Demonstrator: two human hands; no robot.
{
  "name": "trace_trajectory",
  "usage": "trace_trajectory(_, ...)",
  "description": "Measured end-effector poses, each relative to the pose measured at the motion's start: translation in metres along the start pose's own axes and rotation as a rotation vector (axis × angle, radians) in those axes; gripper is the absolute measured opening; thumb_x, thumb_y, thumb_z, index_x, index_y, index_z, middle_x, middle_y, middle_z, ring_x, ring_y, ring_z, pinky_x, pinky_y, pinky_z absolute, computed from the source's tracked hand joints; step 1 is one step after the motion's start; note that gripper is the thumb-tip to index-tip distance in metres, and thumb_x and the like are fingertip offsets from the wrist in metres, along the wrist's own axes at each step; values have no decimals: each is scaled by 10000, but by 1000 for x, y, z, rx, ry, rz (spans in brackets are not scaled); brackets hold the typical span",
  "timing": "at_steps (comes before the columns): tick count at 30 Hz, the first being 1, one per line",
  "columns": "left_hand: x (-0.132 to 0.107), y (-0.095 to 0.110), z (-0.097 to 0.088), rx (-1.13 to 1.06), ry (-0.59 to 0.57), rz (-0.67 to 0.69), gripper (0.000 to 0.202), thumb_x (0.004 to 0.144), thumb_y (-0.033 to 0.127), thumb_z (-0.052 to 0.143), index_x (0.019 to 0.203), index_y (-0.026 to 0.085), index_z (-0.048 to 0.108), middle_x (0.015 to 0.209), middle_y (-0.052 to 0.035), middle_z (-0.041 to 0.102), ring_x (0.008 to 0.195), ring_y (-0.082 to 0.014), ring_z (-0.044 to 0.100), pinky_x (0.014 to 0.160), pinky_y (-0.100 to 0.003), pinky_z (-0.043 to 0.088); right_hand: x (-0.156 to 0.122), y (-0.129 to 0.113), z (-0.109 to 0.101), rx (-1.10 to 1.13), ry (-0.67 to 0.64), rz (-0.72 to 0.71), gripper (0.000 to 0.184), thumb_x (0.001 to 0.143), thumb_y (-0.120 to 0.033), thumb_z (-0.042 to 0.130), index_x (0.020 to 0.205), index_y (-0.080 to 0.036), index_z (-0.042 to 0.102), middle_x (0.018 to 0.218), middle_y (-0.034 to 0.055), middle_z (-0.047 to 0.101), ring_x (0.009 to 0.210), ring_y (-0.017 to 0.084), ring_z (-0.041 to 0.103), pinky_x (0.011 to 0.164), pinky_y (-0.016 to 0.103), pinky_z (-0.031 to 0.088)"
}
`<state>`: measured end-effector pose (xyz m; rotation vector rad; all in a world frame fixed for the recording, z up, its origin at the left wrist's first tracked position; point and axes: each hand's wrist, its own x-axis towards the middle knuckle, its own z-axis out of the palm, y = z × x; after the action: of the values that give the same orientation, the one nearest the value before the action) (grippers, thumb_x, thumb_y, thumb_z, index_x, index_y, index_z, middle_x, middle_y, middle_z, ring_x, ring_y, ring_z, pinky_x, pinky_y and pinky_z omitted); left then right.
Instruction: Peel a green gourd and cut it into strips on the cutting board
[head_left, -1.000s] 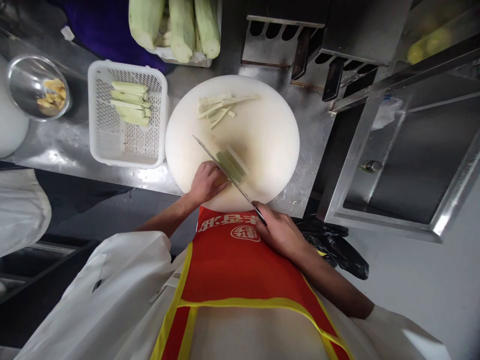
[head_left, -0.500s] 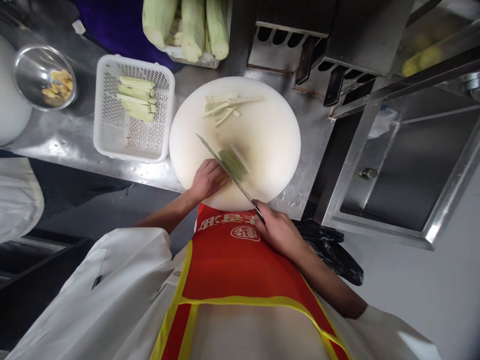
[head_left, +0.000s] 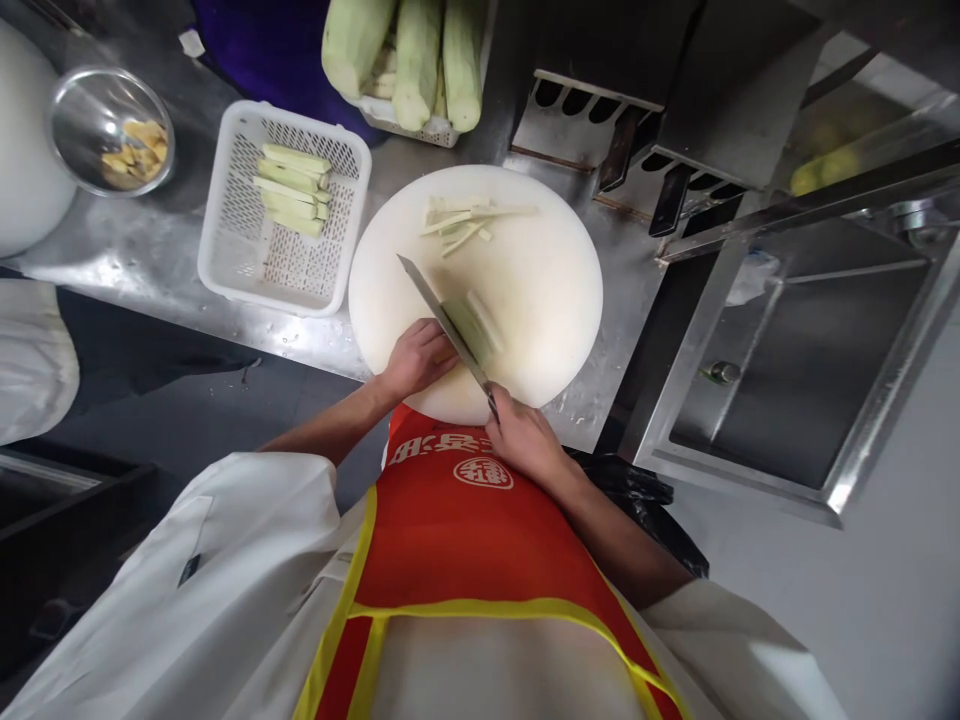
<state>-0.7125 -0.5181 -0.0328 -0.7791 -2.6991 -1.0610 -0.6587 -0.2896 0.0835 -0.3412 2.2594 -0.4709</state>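
Note:
My right hand [head_left: 523, 432] is closed round the handle of a long kitchen knife [head_left: 444, 320], whose blade slants up and left over the round white cutting board [head_left: 555, 290]. Against the blade's right side lies a pale green vegetable piece [head_left: 474, 325], cut lengthwise and slightly blurred. On the blade's left, my left hand [head_left: 422, 357] has its fingers curled and pressed down at the vegetable; the part under its fingertips is hidden. Several thin vegetable strips [head_left: 465, 222] lie in a loose pile toward the board's far edge.
Left of the board stands a white plastic basket [head_left: 210, 240] holding vegetable batons [head_left: 292, 190]. Beyond it is a steel bowl [head_left: 75, 110] with yellowish pieces. Large peeled vegetables [head_left: 416, 65] fill a container at the back. Knife racks [head_left: 562, 125] and a steel sink [head_left: 780, 370] are to the right.
My right hand and the knife handle have shifted left, and the blade now stands slightly steeper. My left hand stays at the vegetable. The whole view has turned and shifted a little.

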Motion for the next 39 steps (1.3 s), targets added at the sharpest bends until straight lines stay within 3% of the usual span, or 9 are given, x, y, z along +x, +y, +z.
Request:
trace_trajectory(3, 0, 0, 0, 4, 2, 4, 176, 984, 329, 594, 995, 213, 727, 1029, -98, 696, 1020, -229, 634, 904, -389, 544, 17, 8, 2, 48, 79, -57, 509, 950, -191, 412, 1451, -111, 463, 1195, 172, 735, 1043, 296, 699, 872, 346, 478)
trace_trajectory(9, -2, -2, -1, 28, -17, 30, 225, 983, 228, 536, 1122, 189, 710, 1180, -127, 703, 1150, -251, 620, 996, -430, 521, 16, 30, -12, 216, 208, -8, 485, 914, -269, 458, 1375, -155, 557, 891, 80, 751, 764, 257, 679, 701, 305, 464)
trace_trajectory(15, 16, -1, -6, 122, -237, 20, 447, 912, 182, 563, 1352, 205, 639, 1418, -131, 618, 1378, -333, 493, 1123, -551, 405, 12, 46, -11, 283, 283, -14, 479, 892, -284, 482, 1344, -164, 586, 786, 50, 712, 722, 255, 658, 661, 293, 443)
trace_trajectory(18, 30, -1, -6, 166, -304, 28, 441, 886, 201, 592, 1322, 211, 663, 1415, -119, 617, 1370, -353, 489, 1165, -579, 351, 11, 48, -12, 274, 296, -25, 473, 889, -272, 484, 1337, -163, 589, 820, 65, 728, 734, 258, 663, 665, 293, 439)
trace_trajectory(23, 34, -7, -10, 116, -336, 67, 369, 934, 199, 535, 1267, 196, 693, 1312, -133, 658, 1288, -314, 538, 1073, -498, 442, 7, 51, -15, 311, 294, -15, 461, 886, -258, 494, 1329, -172, 590, 792, 57, 719, 693, 241, 653, 635, 286, 425)
trace_trajectory(29, 23, -9, -43, 115, -366, -172, 355, 993, 414, 540, 1196, 190, 726, 1137, -131, 719, 1042, -289, 644, 925, -444, 484, -1, 59, -17, 574, 182, -19, 341, 891, -275, 509, 1214, -201, 590, 546, -54, 580, 509, 194, 610, 556, 268, 428)
trace_trajectory(33, 17, -13, -73, -104, -539, -392, 393, 977, 515, 541, 1128, 216, 746, 961, -44, 745, 836, -214, 664, 768, -327, 521, -8, 59, -17, 720, 87, -21, 295, 896, -312, 523, 1172, -214, 564, 496, -88, 542, 454, 183, 590, 523, 267, 445)
trace_trajectory(36, 12, -18, -87, -33, -458, -425, 398, 983, 497, 535, 1143, 197, 740, 1062, -77, 732, 934, -234, 669, 849, -352, 533, -14, 59, -8, 783, 53, -19, 240, 915, -383, 531, 1097, -227, 551, 515, -86, 544, 466, 181, 582, 513, 270, 446)
trace_trajectory(39, 7, -23, -90, 86, -352, -345, 375, 973, 455, 573, 1193, 192, 724, 1189, -122, 691, 1112, -282, 628, 995, -437, 506, -26, 59, 7, 823, 60, -34, 236, 938, -446, 532, 1046, -237, 539, 600, -61, 594, 496, 172, 589, 523, 276, 464)
